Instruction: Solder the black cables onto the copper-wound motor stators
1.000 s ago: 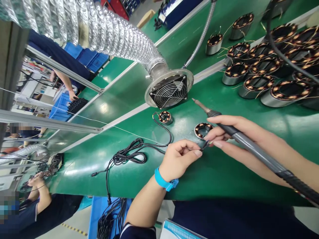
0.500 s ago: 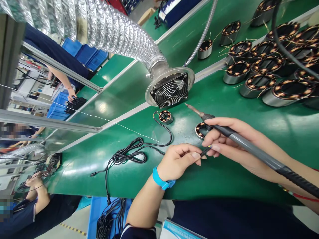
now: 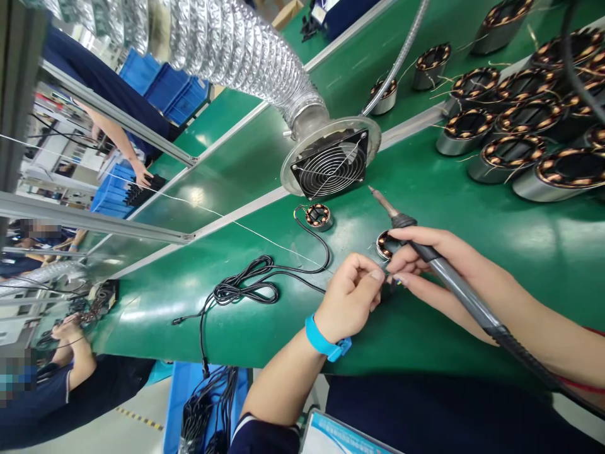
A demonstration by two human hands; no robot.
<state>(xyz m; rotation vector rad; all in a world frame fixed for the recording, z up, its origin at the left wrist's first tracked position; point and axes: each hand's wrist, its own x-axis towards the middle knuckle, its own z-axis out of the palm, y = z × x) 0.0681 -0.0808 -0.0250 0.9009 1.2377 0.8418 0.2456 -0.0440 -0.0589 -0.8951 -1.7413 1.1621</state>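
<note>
My right hand point(image 3: 428, 252) is closed round a soldering iron point(image 3: 454, 280), its bare metal tip pointing up and left over the green bench. The thumb and fingertips of that same hand meet at small coloured wire ends, close to my left fingers. My left hand point(image 3: 354, 293), with a blue wristband, is closed in a pinch on a black cable point(image 3: 302, 282); the gripped part is mostly hidden by the fingers. Just behind my right fingertips sits a small wound stator point(image 3: 384, 244), partly covered by the hand. Another small stator point(image 3: 319, 217) stands near the fan, with a cable beside it.
A fume extractor fan point(image 3: 331, 165) on a silver duct point(image 3: 246, 57) hangs above the bench. Several larger stators point(image 3: 513, 154) crowd the right. A coiled cable point(image 3: 246, 290) lies left, and a blue bin point(image 3: 177, 403) of cables stands below the edge. Other people work at left.
My left hand has turned and closed in against my right fingertips, covering more of the cable end. The soldering iron has shifted slightly right, and the view has moved a little.
</note>
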